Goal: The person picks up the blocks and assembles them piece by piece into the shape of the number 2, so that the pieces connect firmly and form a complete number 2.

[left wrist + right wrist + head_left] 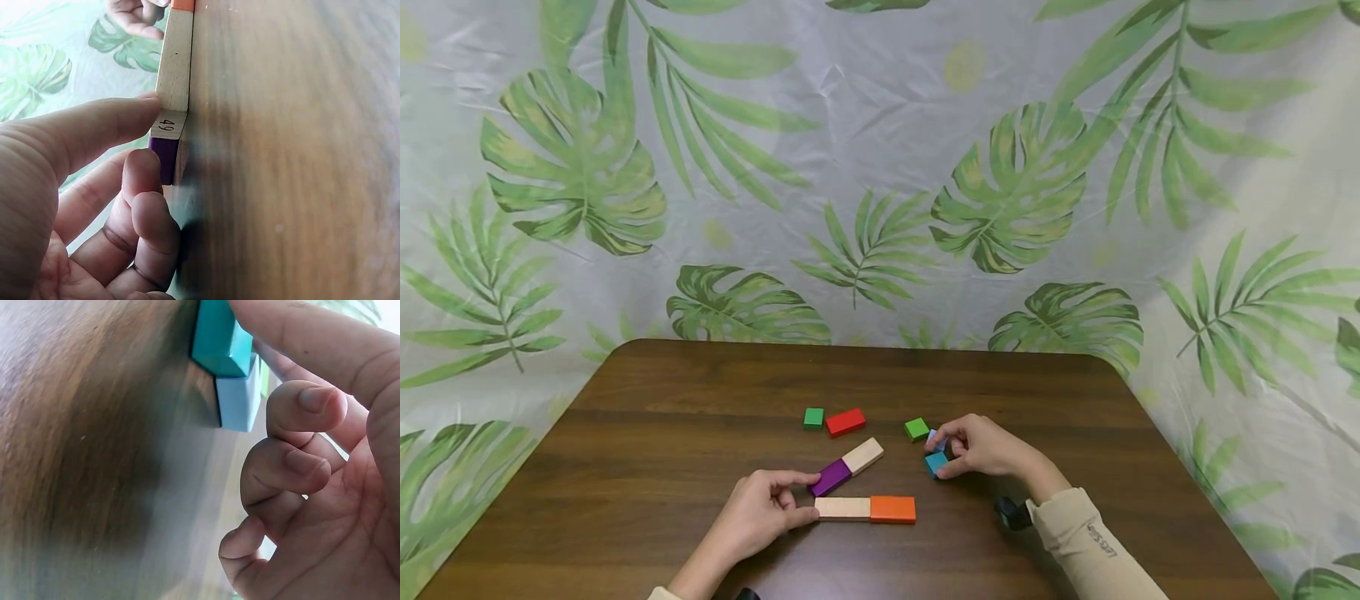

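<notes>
My left hand [758,518] touches the left ends of two block rows. Its index finger is at the purple block [831,477], its thumb at the lower plain wooden block [842,509]; the other fingers curl underneath. An orange block [892,510] continues that lower row. A second plain block [862,456] extends the purple one up to the right. Over on the right, my right hand [992,447] pinches a teal block [219,340] and a light blue block [237,403] between thumb and index finger. A light green block [917,429] lies just beyond them.
A dark green block [813,418] and a red block [846,422] lie farther back on the brown wooden table [700,392]. Behind the table's far edge hangs a leaf-patterned cloth [880,167].
</notes>
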Available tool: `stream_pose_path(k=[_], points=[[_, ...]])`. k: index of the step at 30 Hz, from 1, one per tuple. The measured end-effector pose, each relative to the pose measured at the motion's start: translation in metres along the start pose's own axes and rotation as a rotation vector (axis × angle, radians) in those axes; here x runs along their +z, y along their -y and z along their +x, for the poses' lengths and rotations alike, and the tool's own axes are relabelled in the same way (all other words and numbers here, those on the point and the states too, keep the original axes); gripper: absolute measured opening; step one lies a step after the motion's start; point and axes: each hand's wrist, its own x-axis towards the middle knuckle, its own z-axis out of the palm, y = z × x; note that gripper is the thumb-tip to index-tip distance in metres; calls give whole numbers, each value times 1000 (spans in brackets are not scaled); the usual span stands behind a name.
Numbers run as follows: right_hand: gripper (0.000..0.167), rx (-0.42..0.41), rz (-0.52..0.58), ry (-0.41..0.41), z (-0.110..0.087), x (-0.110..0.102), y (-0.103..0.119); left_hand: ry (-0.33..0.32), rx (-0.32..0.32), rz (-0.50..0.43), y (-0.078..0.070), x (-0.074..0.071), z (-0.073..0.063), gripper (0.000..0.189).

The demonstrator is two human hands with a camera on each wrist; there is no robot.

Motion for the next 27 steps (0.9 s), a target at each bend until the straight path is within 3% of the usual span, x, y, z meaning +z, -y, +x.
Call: stream_pose_path(k=[27], points=[[24,-39,-52,-42,6,8,-5,-11,-18,9,-2,1,0,39]])
